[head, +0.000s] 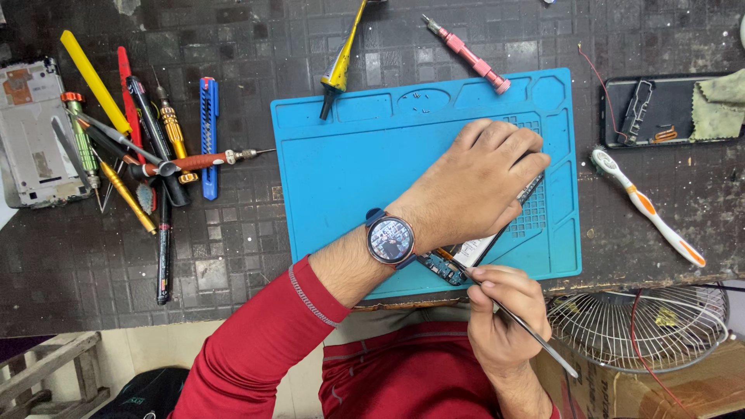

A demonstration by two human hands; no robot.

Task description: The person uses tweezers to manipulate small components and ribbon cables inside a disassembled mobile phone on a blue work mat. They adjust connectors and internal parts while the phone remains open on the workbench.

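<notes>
1. Your left hand (479, 182) lies palm-down over an opened phone (475, 250) on the blue work mat (365, 155), fingers curled close together and pressing it flat; most of the handset is hidden beneath them, with only its lower end and a blue circuit board (444, 269) showing just below your wrist.

2. Your right hand (500, 314) pinches a thin metal tool (518, 324) between thumb and forefingers, fingers closed narrowly around the shaft; its tip meets the phone's exposed edge just beyond your fingertips, beside the circuit board.

3. Keep the left fingers spread enough to stop the handset pivoting, since a slim tip probably slips if the body shifts.

4. Grip the tool near its working end, as shown, and let the tip do small work; the board looks delicate and a hard lever likely risks damage.

5. Whether the tip sits under a part or merely touches it cannot be told from this view.

6. Well apart from your left fingers lie spare screwdrivers (147, 155) beyond the mat, and a toothbrush (648, 208) rests outside your right.
</notes>
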